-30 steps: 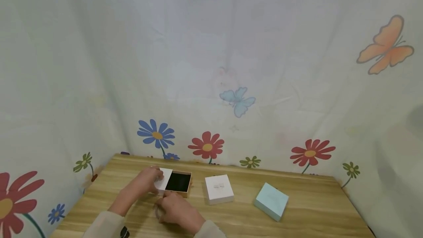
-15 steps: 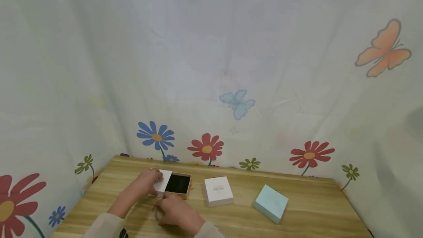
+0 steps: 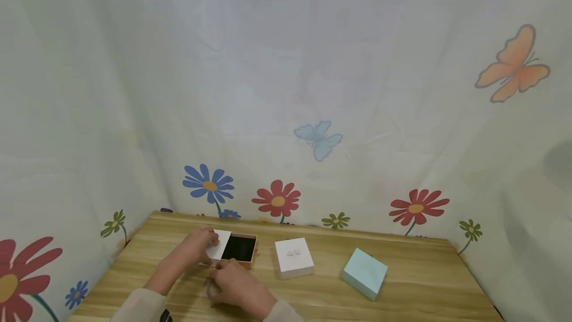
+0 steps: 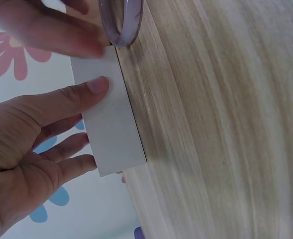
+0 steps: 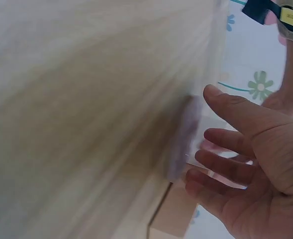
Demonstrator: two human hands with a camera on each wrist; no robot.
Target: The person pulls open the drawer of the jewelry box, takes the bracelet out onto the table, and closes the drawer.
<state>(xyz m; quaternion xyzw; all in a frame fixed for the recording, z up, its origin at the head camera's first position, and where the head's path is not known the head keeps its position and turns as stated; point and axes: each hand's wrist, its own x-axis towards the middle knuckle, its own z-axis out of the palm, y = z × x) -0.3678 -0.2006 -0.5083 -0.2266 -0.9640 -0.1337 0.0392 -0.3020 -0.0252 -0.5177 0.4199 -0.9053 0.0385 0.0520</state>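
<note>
A box [image 3: 254, 251] with tan walls and a black inside has a white cover [image 3: 222, 247] over its left part. My left hand [image 3: 193, 250] grips that cover; in the left wrist view its thumb presses the white side [image 4: 114, 124] and the other fingers lie along the far edge. In front of the box is my right hand [image 3: 239, 284], its fingers loosely bent and apart in the right wrist view. A greyish-purple ring-shaped band [image 4: 132, 22] stands near the box's side, close to the right fingertips [image 5: 198, 164]; whether they touch it I cannot tell.
A white square box [image 3: 295, 257] with small print stands to the right of the hands. Farther right lies a light-blue box [image 3: 364, 273], turned at an angle. Behind the wooden table [image 3: 415, 267] hangs a cloth [image 3: 380, 88] with flowers and butterflies.
The head view has shifted slightly. Both hands, the half-covered box and the other boxes keep nearly the same positions relative to one another.
</note>
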